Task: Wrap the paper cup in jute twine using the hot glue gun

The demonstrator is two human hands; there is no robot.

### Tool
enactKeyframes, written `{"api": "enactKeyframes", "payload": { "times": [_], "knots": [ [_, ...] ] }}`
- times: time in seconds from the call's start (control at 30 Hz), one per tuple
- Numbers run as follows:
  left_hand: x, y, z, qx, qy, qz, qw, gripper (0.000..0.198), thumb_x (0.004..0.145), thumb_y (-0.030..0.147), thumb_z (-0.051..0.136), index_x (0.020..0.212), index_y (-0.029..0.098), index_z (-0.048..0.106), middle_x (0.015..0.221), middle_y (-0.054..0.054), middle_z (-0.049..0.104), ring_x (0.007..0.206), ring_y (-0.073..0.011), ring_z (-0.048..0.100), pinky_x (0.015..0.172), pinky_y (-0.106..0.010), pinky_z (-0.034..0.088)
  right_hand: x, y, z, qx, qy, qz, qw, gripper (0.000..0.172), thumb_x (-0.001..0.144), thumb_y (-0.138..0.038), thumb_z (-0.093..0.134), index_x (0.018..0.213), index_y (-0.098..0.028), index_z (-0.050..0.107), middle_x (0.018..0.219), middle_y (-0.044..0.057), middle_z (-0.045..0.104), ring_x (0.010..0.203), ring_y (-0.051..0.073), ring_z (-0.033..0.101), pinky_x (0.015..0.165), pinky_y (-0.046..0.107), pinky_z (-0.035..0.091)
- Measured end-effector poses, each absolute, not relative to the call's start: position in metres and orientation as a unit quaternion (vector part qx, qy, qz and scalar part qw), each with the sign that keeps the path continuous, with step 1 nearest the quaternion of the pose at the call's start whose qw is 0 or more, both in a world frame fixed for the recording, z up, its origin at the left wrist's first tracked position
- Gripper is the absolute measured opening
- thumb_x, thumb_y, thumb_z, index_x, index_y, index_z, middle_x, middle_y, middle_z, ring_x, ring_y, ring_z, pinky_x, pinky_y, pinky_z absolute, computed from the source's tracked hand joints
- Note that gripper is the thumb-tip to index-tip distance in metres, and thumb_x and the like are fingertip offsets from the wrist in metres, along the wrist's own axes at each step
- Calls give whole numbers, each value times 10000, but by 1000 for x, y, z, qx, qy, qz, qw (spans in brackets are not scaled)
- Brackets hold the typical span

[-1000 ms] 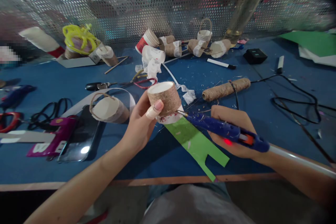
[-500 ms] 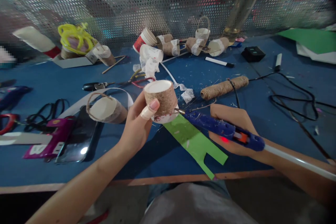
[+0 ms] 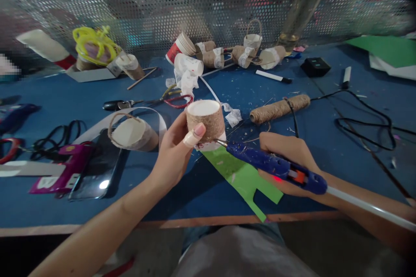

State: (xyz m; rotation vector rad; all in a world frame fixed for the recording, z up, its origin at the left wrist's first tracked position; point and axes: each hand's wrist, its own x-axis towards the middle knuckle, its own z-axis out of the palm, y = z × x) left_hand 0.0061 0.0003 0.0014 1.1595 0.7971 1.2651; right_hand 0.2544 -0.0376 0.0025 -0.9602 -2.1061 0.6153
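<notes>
L hand [image 3: 177,151] has the twine-wrapped cup [image 3: 209,121] pinched, thumb on the near side, other fingers mostly hidden behind it. Cup's held a bit tilted, white round face up, just above the far end of the green strip [image 3: 240,177] on the counter [image 3: 182,203]. R hand [image 3: 292,156] is closed round the blue glue gun [image 3: 260,158], red light lit, glue stick [image 3: 367,207] out the back; can't tell if the trigger's squeezed. Nozzle's at the twine's lower edge, where the white printed band [image 3: 212,145] shows; can't tell if it's actually touching.

Step in hand, prob.: gluing at that edge so the twine holds. Band below is w/o twine, so wrapping looks part-done. A loose strand [image 3: 260,136] lies nr the R hand, twine roll [image 3: 279,109] beyond; can't see if they join up.

Next move prob. calls for a thin line of glue, then turning the cup w/ L hand & pressing twine down before it sets, thumb clear of the hot tip.
</notes>
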Motion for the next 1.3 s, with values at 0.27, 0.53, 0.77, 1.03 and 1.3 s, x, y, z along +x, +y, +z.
{"api": "enactKeyframes", "payload": {
  "times": [0.27, 0.53, 0.77, 1.03, 1.3],
  "knots": [
    [6, -1, 3, 463, 346, 569, 584, 308, 924, 434, 719, 1178, 263, 751, 1268, -70, 730, 1237, -287, 652, 1015, -414, 556, 254, -37, 7, -391, -807, 248, 367, 306, 766, -123, 659, 730, -235, 377, 674, -62, 419, 563, 98, 386, 535, 252, 274],
    [3, 1, 3, 461, 358, 560, 588, 282, 936, 447, 698, 1152, 272, 748, 1248, -55, 731, 1169, -264, 667, 936, -375, 580, 252, -38, 8, -424, -783, 264, 371, 313, 773, -83, 627, 712, -233, 359, 680, -55, 400, 580, 105, 377, 568, 278, 294],
    [5, 0, 4, 432, 354, 556, 615, 281, 952, 464, 669, 1144, 272, 738, 1283, -60, 700, 1126, -271, 687, 955, -419, 588, 254, -36, 6, -423, -783, 261, 372, 332, 777, -66, 643, 718, -236, 364, 677, -53, 416, 576, 110, 398, 555, 282, 294],
    [8, -1, 5, 431, 364, 537, 627, 406, 845, 439, 800, 1213, 288, 720, 1151, -46, 726, 981, -223, 707, 844, -346, 584, 253, -37, 6, -385, -800, 280, 365, 305, 797, -124, 660, 739, -236, 382, 701, -49, 429, 585, 109, 390, 555, 275, 303],
    [5, 1, 4, 425, 354, 539, 635, 354, 895, 431, 742, 1197, 249, 754, 1128, -51, 758, 964, -220, 716, 857, -323, 602, 252, -38, 6, -424, -786, 265, 364, 343, 759, -37, 641, 709, -234, 365, 676, -45, 428, 566, 112, 397, 543, 293, 282]
  ]
}}
